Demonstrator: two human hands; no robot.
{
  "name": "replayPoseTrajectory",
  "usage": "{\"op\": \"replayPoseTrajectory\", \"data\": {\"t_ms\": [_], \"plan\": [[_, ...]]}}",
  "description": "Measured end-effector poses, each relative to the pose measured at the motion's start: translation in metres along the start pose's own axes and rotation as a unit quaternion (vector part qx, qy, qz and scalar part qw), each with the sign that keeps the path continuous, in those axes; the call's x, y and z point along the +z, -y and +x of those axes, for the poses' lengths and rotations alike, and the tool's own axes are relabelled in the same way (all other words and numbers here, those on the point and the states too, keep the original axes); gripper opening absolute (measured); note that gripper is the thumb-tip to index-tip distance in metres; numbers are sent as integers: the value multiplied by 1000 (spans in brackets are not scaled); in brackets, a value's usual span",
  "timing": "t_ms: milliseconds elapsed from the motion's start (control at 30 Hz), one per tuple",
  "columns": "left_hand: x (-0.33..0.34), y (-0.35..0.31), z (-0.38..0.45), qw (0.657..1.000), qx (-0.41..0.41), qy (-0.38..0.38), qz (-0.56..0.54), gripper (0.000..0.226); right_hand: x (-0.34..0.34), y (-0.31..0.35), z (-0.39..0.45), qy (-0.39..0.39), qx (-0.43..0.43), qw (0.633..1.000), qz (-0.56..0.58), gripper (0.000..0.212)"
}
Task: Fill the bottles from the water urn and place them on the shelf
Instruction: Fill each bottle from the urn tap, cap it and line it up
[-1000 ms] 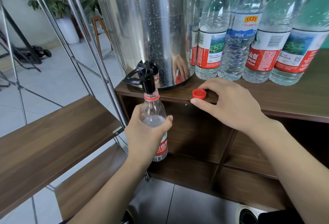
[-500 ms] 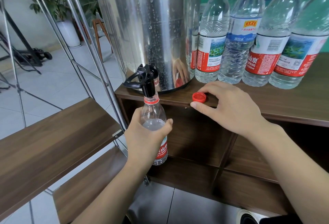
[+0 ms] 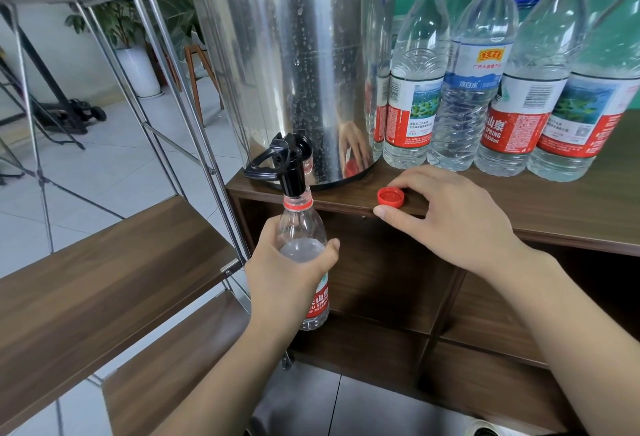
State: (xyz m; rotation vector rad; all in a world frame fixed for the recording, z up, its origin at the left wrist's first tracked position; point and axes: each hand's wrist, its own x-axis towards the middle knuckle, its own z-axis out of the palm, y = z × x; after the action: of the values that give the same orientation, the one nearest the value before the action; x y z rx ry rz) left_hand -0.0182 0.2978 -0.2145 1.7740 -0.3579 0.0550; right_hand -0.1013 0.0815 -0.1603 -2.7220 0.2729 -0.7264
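**Bottle held under urn tap**

The left hand (image 3: 287, 273) wraps its grip around an uncapped bottle (image 3: 304, 262), holding it upright with its mouth right at the black tap (image 3: 289, 167) of the steel water urn (image 3: 294, 65); water stands high in the bottle. The right hand (image 3: 450, 217) rests on the wooden worktop (image 3: 554, 203), fingers loosely curled beside a red cap (image 3: 390, 197), thumb at the front edge. Capped bottles (image 3: 485, 89) stand in a row to the right of the urn. A wooden shelf (image 3: 104, 280) sits to the left.
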Motion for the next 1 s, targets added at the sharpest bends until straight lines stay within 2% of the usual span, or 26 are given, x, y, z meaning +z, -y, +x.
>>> {"op": "replayPoseTrajectory", "data": {"t_ms": [1000], "plan": [[-1,-3,-2,1000,-11,1,-12,45,1,-1,-1,0,-3,1000,1,43]]}}
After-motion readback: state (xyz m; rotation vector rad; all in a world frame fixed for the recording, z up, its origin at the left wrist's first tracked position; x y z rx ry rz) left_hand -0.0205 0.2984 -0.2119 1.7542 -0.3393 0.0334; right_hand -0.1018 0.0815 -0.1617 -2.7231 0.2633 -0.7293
